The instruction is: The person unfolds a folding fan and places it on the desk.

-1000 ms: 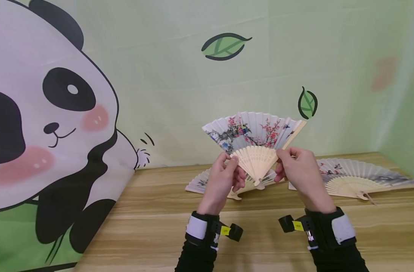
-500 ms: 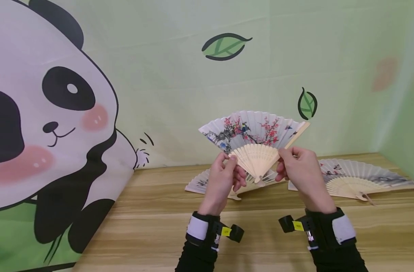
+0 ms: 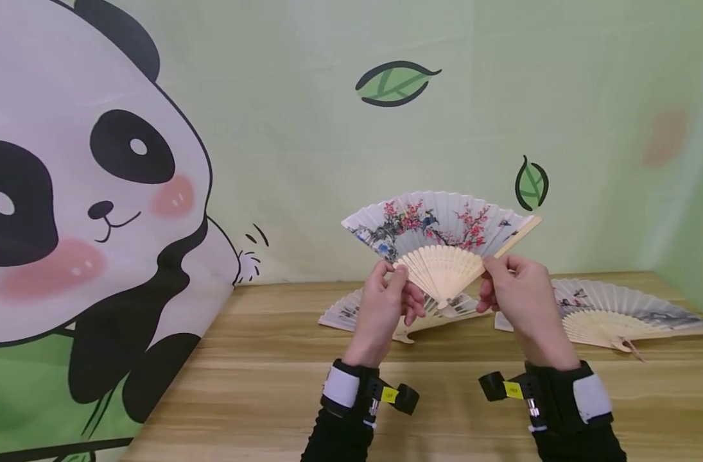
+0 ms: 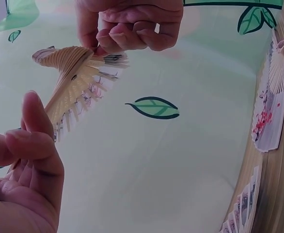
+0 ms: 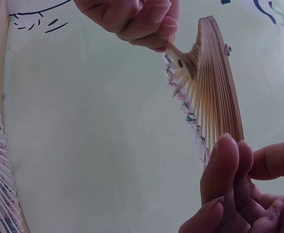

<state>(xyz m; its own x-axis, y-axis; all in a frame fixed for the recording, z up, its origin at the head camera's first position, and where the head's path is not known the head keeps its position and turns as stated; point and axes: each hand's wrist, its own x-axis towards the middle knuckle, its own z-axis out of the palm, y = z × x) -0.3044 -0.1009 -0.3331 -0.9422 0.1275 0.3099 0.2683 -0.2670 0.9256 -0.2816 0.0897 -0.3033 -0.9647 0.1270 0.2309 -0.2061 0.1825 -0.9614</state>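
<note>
A folding fan (image 3: 438, 276) with pale wooden ribs and a white leaf painted with red blossoms and a bird is spread in the air, pivot down. My left hand (image 3: 380, 308) pinches its left edge between thumb and fingers. On the other side, my right hand (image 3: 521, 298) pinches the right guard stick just above the ribs' middle. The left wrist view shows the fan (image 4: 67, 87) from its pivot end, between both hands. In the right wrist view the ribs of the fan (image 5: 212, 87) stand closely stacked near the right fingers and spread toward the left hand.
Behind the held fan, a second spread fan (image 3: 336, 311) lies on the wooden table (image 3: 259, 385), partly hidden by the left hand. A third spread fan (image 3: 634, 314) with a tassel lies at the right. A green backdrop (image 3: 305, 160) with a panda print rises behind the table.
The held fan has spread a little wider as my right hand shifted right with the guard stick. The head view has turned slightly left.
</note>
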